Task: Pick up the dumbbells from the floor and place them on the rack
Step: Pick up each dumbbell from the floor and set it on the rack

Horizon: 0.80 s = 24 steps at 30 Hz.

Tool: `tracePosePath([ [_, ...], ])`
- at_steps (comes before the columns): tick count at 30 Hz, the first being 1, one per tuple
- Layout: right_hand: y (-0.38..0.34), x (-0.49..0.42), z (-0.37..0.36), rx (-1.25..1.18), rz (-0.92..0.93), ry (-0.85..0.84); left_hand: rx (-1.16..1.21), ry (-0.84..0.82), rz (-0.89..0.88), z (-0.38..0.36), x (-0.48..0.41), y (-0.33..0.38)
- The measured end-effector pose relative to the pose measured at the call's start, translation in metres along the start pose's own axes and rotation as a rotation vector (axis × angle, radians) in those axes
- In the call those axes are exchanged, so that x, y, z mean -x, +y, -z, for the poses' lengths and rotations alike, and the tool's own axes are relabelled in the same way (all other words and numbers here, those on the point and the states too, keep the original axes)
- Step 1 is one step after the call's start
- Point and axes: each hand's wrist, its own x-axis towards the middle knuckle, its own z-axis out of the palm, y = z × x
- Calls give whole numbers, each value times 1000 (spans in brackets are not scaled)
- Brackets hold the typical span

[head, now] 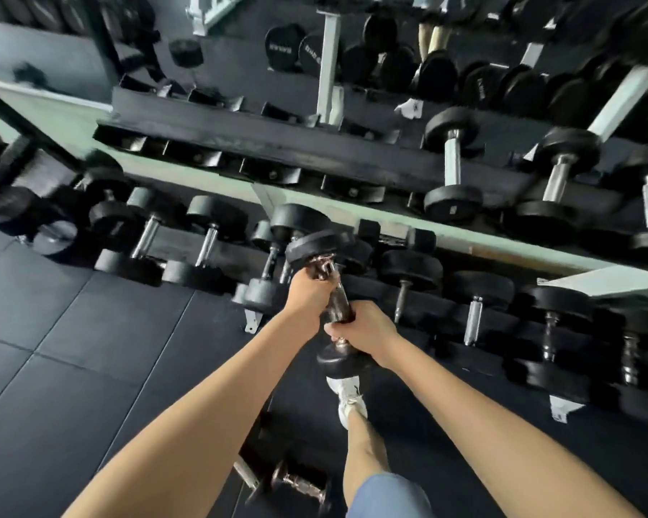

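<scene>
Chrome shows between two closed fists: the left hand (309,289) wraps the upper end of the handle, just under the far head, and the right hand (365,330) wraps the lower end, just above the near head; the fingers of both are curled tight round the bar, with a short stretch of bare metal between them. The dumbbell (338,302) they hold is off the floor (53,349) and tilted away from the person; its far head is up in front of the lower tier of the rack (483,241), and its near head hangs over a white shoe (347,400). Both heads are round and black, like rubber; the handle is grey metal, rougher along its middle. The lower tier carries a row of similar black-headed dumbbells; the tier above shows black saddles along its left part and a few dumbbells to the right. A second dumbbell (300,480) lies on the dark tiled floor, close to the person's leg. White lettering (277,46) marks round black heads on the top tier — too blurred to read.
</scene>
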Motion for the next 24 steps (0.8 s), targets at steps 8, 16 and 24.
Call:
tracePosePath([
  [8, -41, -122, 100, -92, -54, 102, -110, -16, -22, -73, -125, 107],
  [16, -89, -250, 163, -174, -166, 140, -280, 20, -5, -118, -253, 196],
  [24, -112, -336, 167, -426, -288, 183, -661, -89, -98, -142, -344, 233],
])
